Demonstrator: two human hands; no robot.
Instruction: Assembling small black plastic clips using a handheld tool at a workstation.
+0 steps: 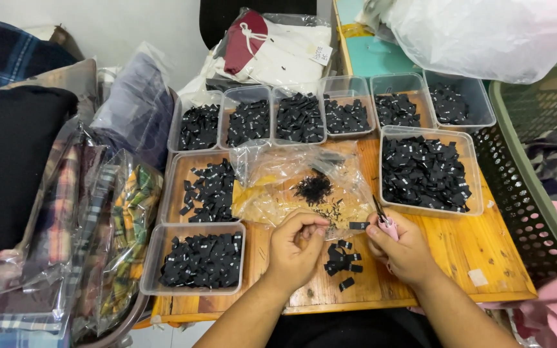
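My left hand [296,248] is curled over the wooden table [478,248], fingertips pinched near a small black label [358,225]; whether they grip it I cannot tell. My right hand [404,248] holds small pink-handled snips [383,220], blades pointing up toward that label. A little pile of cut black labels [343,261] lies between the two hands. Just beyond the hands, a crumpled clear plastic bag [291,183] holds a clump of black thread scraps [312,188].
Several clear plastic tubs of black labels ring the work spot: a row at the back [301,116], a big one at right [427,173], two at left [202,261]. Bagged garments [98,225] pile up on the left. A dark mesh basket [523,193] stands right.
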